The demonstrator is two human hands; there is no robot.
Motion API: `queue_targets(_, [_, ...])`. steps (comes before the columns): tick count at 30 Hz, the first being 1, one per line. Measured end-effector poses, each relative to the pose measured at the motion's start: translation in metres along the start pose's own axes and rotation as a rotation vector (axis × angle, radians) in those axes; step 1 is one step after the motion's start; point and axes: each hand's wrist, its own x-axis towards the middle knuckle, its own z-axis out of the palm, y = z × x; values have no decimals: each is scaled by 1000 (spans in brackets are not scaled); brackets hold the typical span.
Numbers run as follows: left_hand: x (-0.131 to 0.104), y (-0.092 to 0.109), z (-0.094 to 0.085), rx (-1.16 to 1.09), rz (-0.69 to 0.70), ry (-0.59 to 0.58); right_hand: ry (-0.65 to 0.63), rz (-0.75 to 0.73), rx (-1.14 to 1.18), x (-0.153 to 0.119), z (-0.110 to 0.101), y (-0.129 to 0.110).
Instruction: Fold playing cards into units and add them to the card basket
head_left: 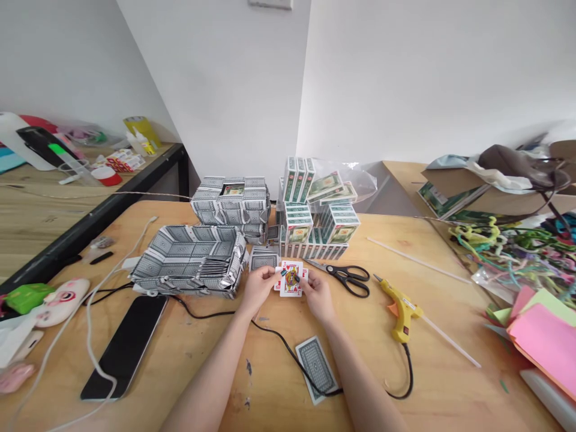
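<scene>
Between my two hands a few playing cards (292,287) are held face up, a red jack on top, with other cards showing at its sides. My left hand (260,290) pinches their left edge and my right hand (318,295) grips the right edge. Just behind lies a stack of face-down cards (264,260). To the left sits an open tray built from folded cards (175,252), with loose cards standing in its right part. A single face-down card (315,367) rests on the table nearer me, a black cord across its lower end.
Black-handled scissors (348,277) and a yellow glue gun (402,309) lie to the right. Card boxes (299,225) are stacked at the back beside a closed block of folded cards (231,201). A phone (128,345) and white cable (92,324) lie left; coloured paper (546,342) is far right.
</scene>
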Motion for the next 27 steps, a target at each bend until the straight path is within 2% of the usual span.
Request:
queue_targets(4, [-1,5,-2,-86,-45,-22,4,7,14,-1,1,-1])
queue_targets(8, [-4,9,-11,-368,-189,-205,27,-2,14,0,1,-3])
queue_targets(11, [-5,9,-16,-459,-262,-247,33,7,0,0,0,-4])
queue_targets(16, [-3,9,-14,-491,-295,-284,73,-34,-14,-2,-1,-3])
queue_targets(22, [-1,10,-10,-442,-258,-350,108,-38,-64,-3,-3,3])
queue_targets(27, [-3,14,-6,-353,-229,-305,141,-9,-107,-4,-3,7])
